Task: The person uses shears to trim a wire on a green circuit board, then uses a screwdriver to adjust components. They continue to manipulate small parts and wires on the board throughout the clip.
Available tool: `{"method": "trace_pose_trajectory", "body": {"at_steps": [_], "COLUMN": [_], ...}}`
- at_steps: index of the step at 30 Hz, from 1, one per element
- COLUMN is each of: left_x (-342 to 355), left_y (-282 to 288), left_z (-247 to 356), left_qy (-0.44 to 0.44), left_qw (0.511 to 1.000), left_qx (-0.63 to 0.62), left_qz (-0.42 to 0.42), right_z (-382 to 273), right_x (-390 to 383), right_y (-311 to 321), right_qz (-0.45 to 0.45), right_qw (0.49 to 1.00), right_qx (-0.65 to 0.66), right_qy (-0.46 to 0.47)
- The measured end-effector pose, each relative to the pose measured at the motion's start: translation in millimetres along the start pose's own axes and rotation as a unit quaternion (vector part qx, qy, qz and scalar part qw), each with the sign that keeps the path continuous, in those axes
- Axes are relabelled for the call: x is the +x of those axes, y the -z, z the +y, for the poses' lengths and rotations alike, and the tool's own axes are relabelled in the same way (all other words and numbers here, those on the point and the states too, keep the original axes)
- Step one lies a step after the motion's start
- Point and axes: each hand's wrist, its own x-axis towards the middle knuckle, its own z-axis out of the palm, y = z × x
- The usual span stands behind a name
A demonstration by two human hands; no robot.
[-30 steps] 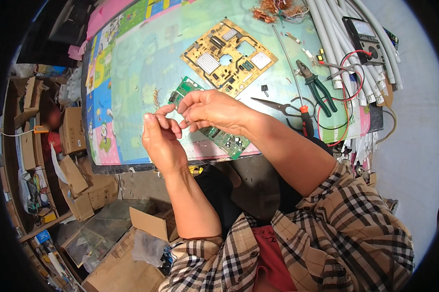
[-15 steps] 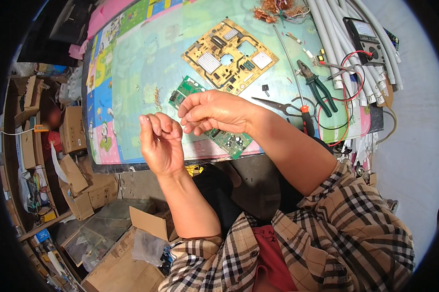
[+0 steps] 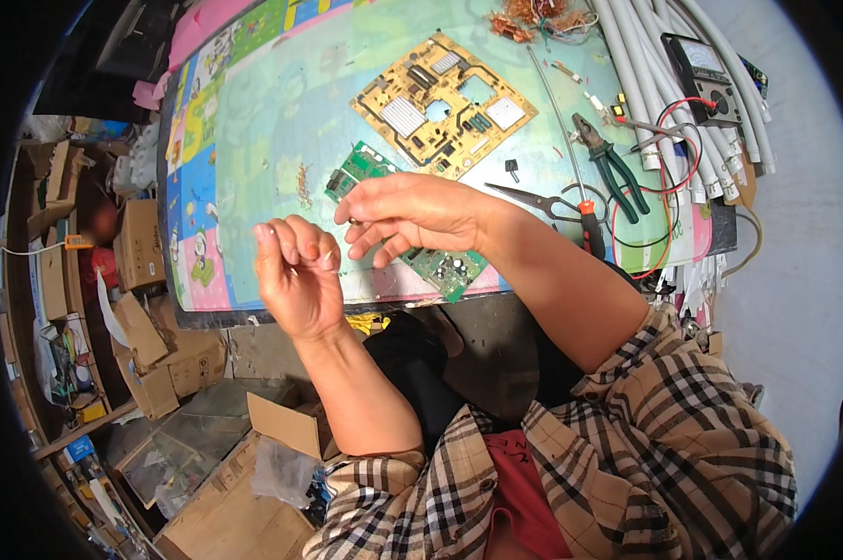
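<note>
My left hand (image 3: 300,275) is raised at the mat's near edge, fingers curled round a small glinting bit too small to name. My right hand (image 3: 417,215) is just right of it, index and thumb close on something tiny, the lower fingers loosely apart, above a green circuit board (image 3: 445,275) lying on the pastel mat (image 3: 253,121). A tan circuit board (image 3: 477,140) lies beyond. To the right are black scissors (image 3: 524,194), green-handled pliers (image 3: 618,177), a long screwdriver (image 3: 590,224) and a small black component (image 3: 512,166). Small copper-coloured scraps (image 3: 304,187) lie left of the green board.
White tubes (image 3: 627,56), a multimeter (image 3: 697,75) with red and black leads, and a copper wire tangle (image 3: 524,19) fill the back right. Cardboard boxes (image 3: 141,243) and shelves of clutter stand left of the table; an open box (image 3: 281,420) sits below it.
My left hand has moved left and slightly down, opening a gap from my right hand. My right hand's fingers have spread a little. The table's things look unmoved.
</note>
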Motion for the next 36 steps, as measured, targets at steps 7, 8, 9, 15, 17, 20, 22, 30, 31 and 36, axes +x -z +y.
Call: {"method": "trace_pose_trajectory", "body": {"at_steps": [7,8,9,15,17,20,22,30,31,36], "left_x": [1.0,0.6,-0.3,-2.6,-4.0,-1.5,-1.2,-0.8,-1.1,-2.8], "left_y": [3.4,6.6,7.5,-10.2,-12.0,-3.3,-1.3,1.3,0.5,-7.8], "left_z": [3.6,7.1,9.2,-4.5,-2.9,2.9,3.1,3.7,4.5,0.1], "left_qy": [-0.005,-0.005,-0.005,0.004,0.005,-0.002,-0.011,-0.028,-0.032,-0.043], "left_qw": [0.998,0.996,0.994,0.999,0.997,1.0,1.0,0.998,0.995,0.973], "left_qx": [-0.058,-0.076,-0.095,0.045,0.074,0.014,-0.017,0.053,0.086,0.22], "left_qz": [-0.027,-0.043,-0.058,0.004,0.01,0.009,0.006,0.014,0.025,0.048], "right_z": [2.9,4.9,4.3,14.5,16.1,6.5,0.1,-8.9,-11.2,-10.8], "right_x": [6.7,10.6,9.7,4.8,8.8,7.4,2.9,-4.0,-4.9,-3.6], "right_y": [12.6,20.0,18.4,0.3,10.0,14.6,12.1,5.9,5.4,4.2], "right_qz": [0.06,0.086,0.072,0.007,0.021,0.023,0.025,0.085,0.097,0.087], "right_qw": [0.993,0.99,0.994,0.99,0.986,0.99,0.992,0.978,0.974,0.962], "right_qx": [-0.092,-0.1,-0.077,-0.114,-0.161,-0.141,-0.123,-0.178,-0.195,-0.252], "right_qy": [0.034,0.041,0.023,-0.079,-0.048,-0.012,-0.001,0.064,0.067,0.05]}}
